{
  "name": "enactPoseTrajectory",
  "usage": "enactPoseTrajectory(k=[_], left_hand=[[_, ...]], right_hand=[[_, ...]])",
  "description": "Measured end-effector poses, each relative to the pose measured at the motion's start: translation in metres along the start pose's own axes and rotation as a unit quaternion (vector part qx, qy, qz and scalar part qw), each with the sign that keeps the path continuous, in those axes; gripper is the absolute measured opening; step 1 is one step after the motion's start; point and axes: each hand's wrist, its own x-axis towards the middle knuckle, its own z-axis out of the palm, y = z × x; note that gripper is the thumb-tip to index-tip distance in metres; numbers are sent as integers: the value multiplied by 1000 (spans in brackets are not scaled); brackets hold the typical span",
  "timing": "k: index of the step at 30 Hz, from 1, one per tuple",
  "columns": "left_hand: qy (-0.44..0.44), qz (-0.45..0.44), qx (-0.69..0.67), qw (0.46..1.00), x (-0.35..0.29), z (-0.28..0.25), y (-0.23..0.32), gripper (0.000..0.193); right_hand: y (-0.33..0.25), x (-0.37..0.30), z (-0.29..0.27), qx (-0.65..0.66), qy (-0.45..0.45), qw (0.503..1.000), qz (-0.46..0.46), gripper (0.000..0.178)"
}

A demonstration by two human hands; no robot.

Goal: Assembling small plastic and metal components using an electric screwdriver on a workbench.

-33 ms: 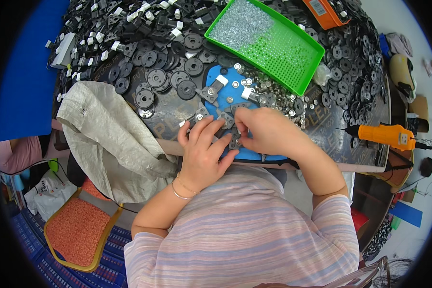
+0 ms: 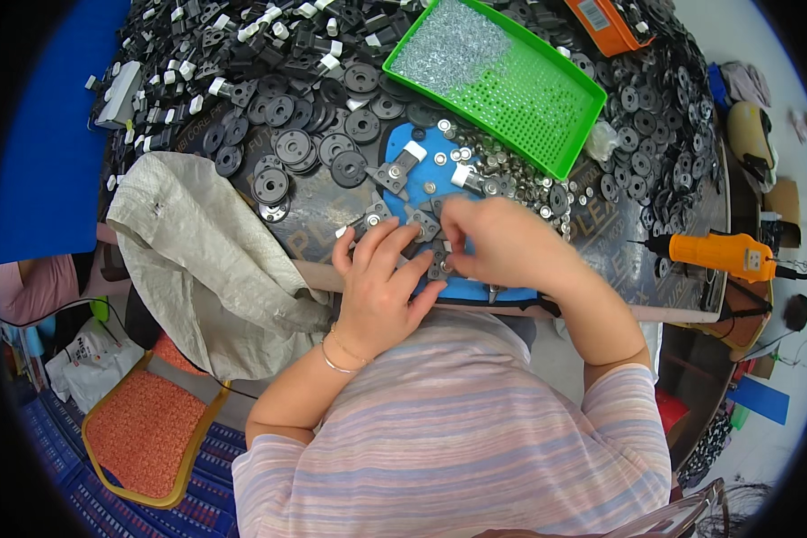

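Two hands meet at the near edge: the left hand (image 2: 374, 280), fingers spread and bent, touches a dark bracket (image 2: 439, 264), and the right hand (image 2: 498, 238) brings thumb and forefinger to it; from where I stand, I can't tell whether either grips it. The bracket lies on a blue mat (image 2: 433, 143). Beyond, silver rounds (image 2: 516, 170) lie heaped beside a green tray (image 2: 551, 103), with black discs (image 2: 291, 143) strewn across the tabletop (image 2: 619, 215).

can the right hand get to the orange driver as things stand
Probably yes: the orange driver is off to the right hand's right, with nothing tall visible between, though its fingertips are busy at a dark part.
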Motion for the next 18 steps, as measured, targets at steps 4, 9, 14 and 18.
enactPoseTrajectory(k=[4, 9, 14, 18], left_hand=[[4, 0, -10, 1000, -1, -1, -1, 33], [17, 4, -11, 1000, 0, -2, -2, 33], [31, -5, -9, 999, 1, -6, -6, 31], [27, -14, -16, 999, 1, -9, -9, 29]], right_hand=[[10, 16, -21, -27, 154, 987, 40, 18], [25, 52, -17, -118, 171, 977, 44, 13], [28, 63, -11, -148, 159, 975, 38, 10], [20, 57, -11, -129, 154, 979, 34, 9]])
